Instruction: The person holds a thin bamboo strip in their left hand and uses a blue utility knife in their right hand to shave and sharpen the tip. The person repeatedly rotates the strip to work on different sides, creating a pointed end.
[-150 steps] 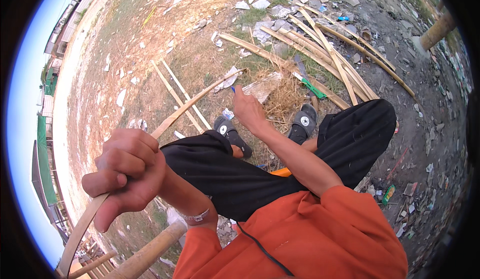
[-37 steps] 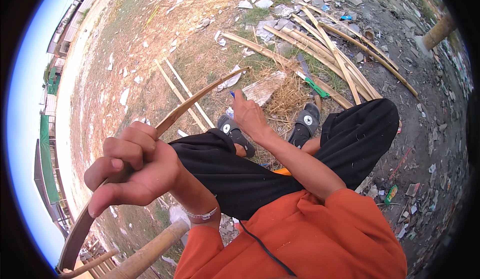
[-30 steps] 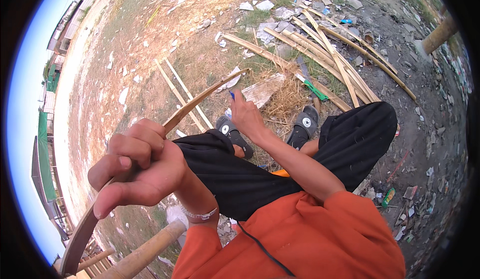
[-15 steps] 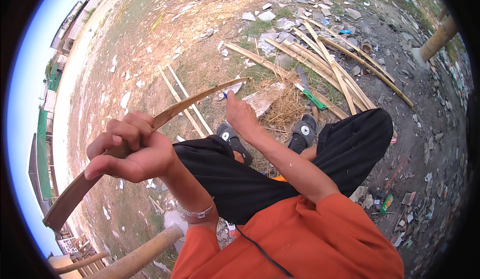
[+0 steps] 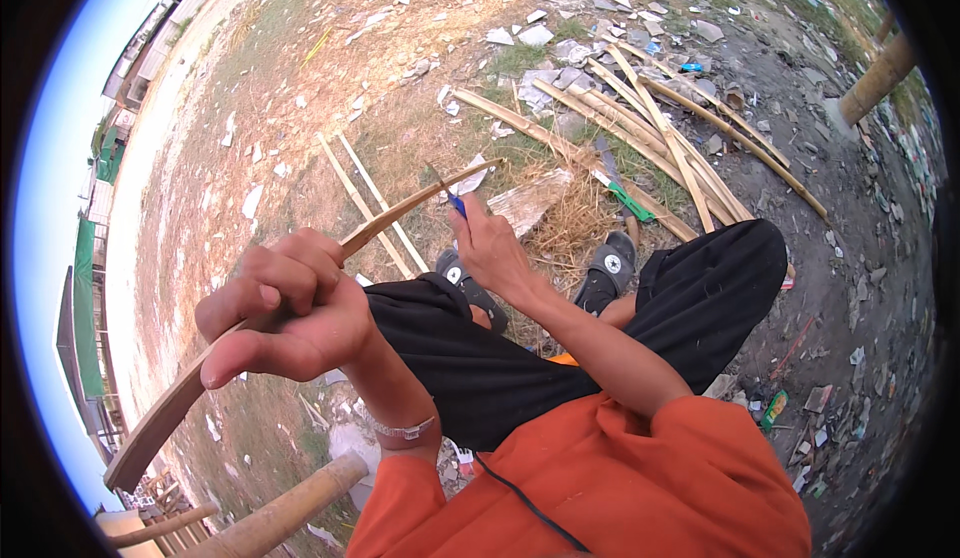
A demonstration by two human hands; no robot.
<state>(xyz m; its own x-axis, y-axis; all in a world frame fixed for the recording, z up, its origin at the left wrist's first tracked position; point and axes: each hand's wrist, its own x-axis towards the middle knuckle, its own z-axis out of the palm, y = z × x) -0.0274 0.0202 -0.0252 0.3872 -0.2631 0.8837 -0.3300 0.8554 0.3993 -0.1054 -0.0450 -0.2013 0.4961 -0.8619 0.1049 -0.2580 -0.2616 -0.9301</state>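
Note:
My left hand (image 5: 290, 308) is closed around a long bamboo strip (image 5: 400, 208), which slants from the lower left up toward the middle. In my right hand (image 5: 490, 248) is a small knife with a blue handle (image 5: 457, 205). Its thin blade (image 5: 436, 177) lies against the strip near the far end; the exact contact is too small to make out. My right fingers wrap the handle and partly hide it. Between my feet and beyond lie pale shavings (image 5: 565, 223) beside a flat broken slab (image 5: 528, 198).
Several split bamboo strips (image 5: 650, 128) lie in a pile ahead to the right. Near my right sandal (image 5: 610, 263) is a larger blade with a green part (image 5: 630, 201). Two thin strips (image 5: 365, 203) lie left. Bamboo poles (image 5: 875, 83) stand at right and lower left (image 5: 270, 508).
My left hand and the bamboo strip have shifted slightly right, and the strip has turned a little. The knife's blade now shows across the strip; my right hand has moved slightly down and right.

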